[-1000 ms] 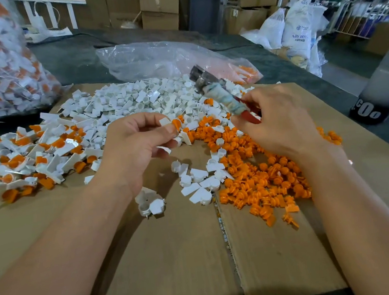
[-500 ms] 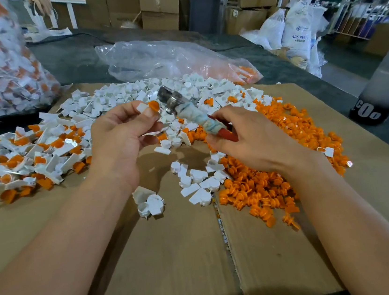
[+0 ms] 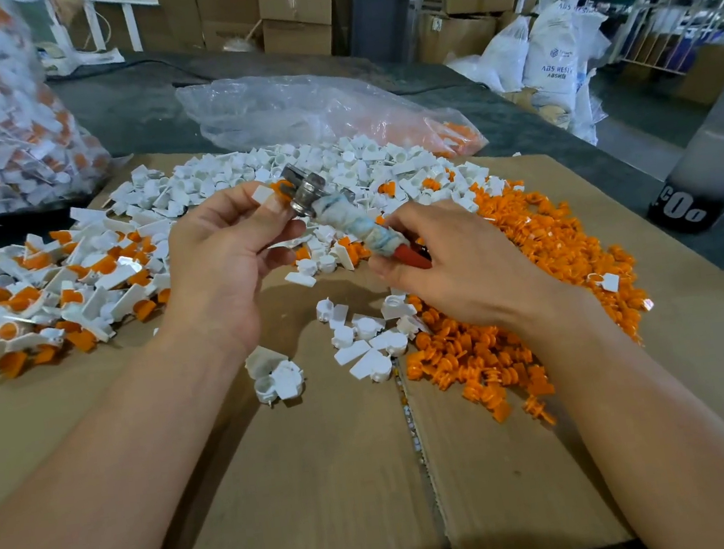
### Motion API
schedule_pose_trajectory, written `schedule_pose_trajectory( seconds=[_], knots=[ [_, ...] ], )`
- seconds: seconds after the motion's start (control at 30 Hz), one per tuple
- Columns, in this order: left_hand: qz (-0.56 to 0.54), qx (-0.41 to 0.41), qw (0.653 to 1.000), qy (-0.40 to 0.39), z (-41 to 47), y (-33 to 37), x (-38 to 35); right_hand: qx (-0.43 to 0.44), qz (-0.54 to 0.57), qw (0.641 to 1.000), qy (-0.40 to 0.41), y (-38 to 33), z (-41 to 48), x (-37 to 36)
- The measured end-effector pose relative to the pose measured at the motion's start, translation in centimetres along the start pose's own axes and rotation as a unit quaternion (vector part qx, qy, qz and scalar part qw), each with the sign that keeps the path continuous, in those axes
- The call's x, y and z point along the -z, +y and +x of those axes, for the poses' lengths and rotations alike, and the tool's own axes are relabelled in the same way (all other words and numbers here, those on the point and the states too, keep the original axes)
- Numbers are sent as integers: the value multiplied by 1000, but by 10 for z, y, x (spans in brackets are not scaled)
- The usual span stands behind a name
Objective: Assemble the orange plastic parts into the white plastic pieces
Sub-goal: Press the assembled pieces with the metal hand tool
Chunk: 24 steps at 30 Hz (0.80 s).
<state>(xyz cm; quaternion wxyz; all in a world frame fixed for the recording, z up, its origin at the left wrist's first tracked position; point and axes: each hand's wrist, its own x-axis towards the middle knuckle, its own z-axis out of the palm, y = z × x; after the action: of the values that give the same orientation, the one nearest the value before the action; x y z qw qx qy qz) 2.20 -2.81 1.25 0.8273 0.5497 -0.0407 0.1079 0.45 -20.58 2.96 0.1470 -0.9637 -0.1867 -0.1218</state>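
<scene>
Head view, left hand (image 3: 222,268) pinching a white piece (image 3: 263,194) with an orange part (image 3: 278,188) in it, right hand (image 3: 465,275) gripping a wrapped metal tool (image 3: 339,215) (head against the part), above the cardboard (image 3: 331,483)

1. Brown boxes (image 3: 294,4) stand stacked at the back, with a dark pillar (image 3: 381,2) among them.
2. A white frame (image 3: 127,11) stands at the back left.
3. White sacks (image 3: 552,54) lean together at the right, near a railing (image 3: 661,55).
4. The floor (image 3: 644,134) there is grey-green.
5. Bright light shows at the far right.
6. A grey mat (image 3: 125,102) covers the surface beyond the cardboard (image 3: 308,486).
</scene>
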Motion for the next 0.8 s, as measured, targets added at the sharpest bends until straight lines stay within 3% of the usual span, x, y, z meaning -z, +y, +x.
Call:
schedule_pose_trajectory(
  seconds=[0.37,0.8],
  knots=[
    [-13,27,1000,8,1,-2,1,1,76,996,-37,-3,-2,-3],
    [10,61,997,47,4,-7,1,-16,86,995,-55,-7,0,-10]
  ],
)
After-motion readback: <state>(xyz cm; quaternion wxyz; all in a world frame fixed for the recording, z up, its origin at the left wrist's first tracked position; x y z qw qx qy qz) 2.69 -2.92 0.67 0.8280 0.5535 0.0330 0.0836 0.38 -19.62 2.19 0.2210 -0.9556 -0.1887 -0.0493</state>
